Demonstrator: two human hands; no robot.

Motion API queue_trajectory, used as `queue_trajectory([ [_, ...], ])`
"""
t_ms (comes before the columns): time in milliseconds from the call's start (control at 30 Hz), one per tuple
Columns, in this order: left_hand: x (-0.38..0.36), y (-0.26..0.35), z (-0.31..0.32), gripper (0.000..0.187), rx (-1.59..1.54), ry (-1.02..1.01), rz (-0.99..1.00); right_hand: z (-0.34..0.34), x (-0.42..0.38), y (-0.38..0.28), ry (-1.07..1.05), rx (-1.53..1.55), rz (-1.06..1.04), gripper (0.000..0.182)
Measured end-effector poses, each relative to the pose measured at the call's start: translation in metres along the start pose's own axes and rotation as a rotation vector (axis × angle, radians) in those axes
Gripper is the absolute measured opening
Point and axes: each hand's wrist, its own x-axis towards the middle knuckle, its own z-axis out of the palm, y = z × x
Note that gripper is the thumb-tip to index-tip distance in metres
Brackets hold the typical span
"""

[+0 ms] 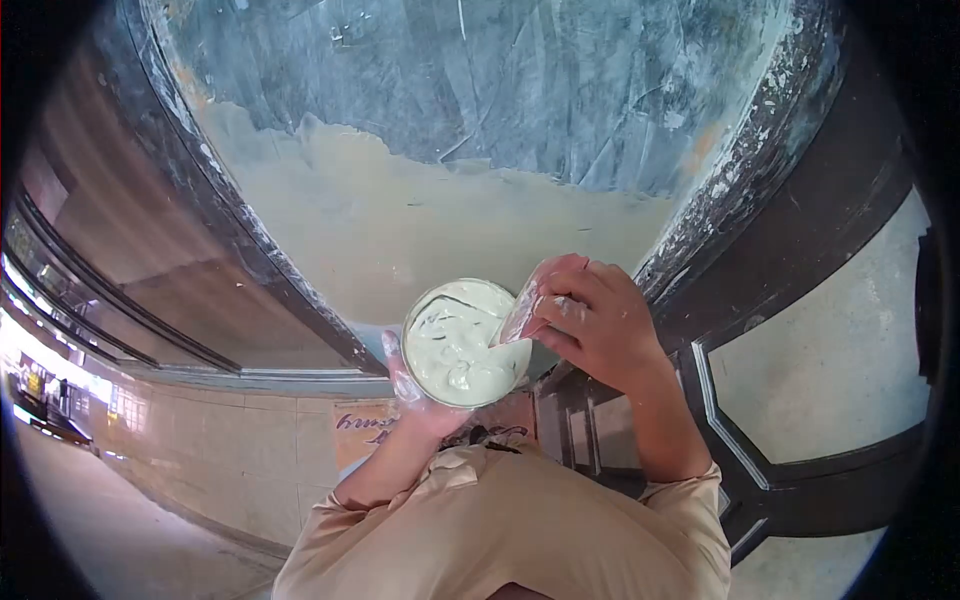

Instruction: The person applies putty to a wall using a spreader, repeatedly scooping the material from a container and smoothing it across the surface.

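Note:
A round tub [404, 350] full of creamy off-white putty [462, 342] rests on my left hand [412, 392]. The palm is under the tub, with fingers and thumb smeared white along its left side. My right hand [590, 318] is closed around a flat pinkish-red spreader [532, 303], spotted with putty. The spreader's lower corner dips into the putty at the tub's right side. Beyond the tub, smooth beige putty covers the lower part of a wall panel [420, 225], while its upper part is bare and blue-grey.
Dark, paint-flecked frame posts border the panel on the left [235, 205] and right [735, 185]. A dark metal grille [740, 455] stands at right. A printed orange sheet [362, 425] lies below on the left, beside the tiled surface [225, 430].

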Motion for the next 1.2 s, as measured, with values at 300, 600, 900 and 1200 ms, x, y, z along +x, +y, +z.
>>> queue_trajectory([
  [300, 0.006, 0.011, 0.002, 0.083, -0.081, -0.171, -0.052, 0.01, 0.012, -0.03, -0.15, -0.101, -0.063, 0.019],
  [600, 0.0, 0.017, 0.004, 0.089, 0.011, -0.007, 0.013, 0.028, 0.021, -0.039, -0.11, -0.084, -0.024, 0.019],
  [900, -0.009, 0.034, 0.006, 0.09, 0.094, 0.104, 0.124, 0.021, 0.038, -0.032, 0.064, -0.021, 0.079, 0.029],
  [1200, -0.018, 0.054, 0.014, 0.094, -0.01, -0.076, 0.109, 0.018, 0.054, -0.019, 0.035, -0.18, -0.031, 0.033],
])
